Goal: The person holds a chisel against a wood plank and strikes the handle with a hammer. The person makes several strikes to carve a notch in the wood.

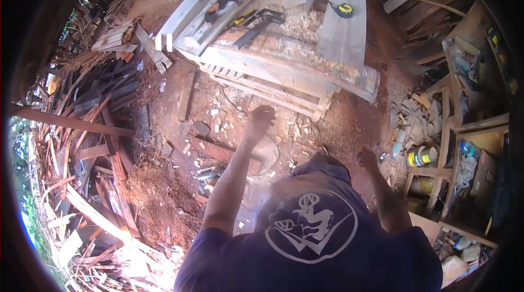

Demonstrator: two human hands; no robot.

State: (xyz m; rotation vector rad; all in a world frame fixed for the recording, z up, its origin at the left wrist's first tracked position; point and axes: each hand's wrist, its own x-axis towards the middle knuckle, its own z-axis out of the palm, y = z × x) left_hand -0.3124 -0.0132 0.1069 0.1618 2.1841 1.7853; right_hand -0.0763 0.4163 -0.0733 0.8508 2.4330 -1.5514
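Observation:
My left hand is held out in front of the workbench, below its front edge and touching nothing. Its fingers are loosely bent and apart, with nothing visible in them. Lower and to the right, my right hand is closed beside my body; whether it holds something small is hidden. On the bench lie a dark hammer-like tool, a yellow-and-black hand tool and a dark tool resembling a hand plane. A yellow-and-black tape measure rests on a pale plank.
Scrap wood is heaped along the left, beside brown sawdust. Offcuts and a round disc lie on the floor before the bench. Wooden shelving with bottles and a yellow-labelled can stands at right.

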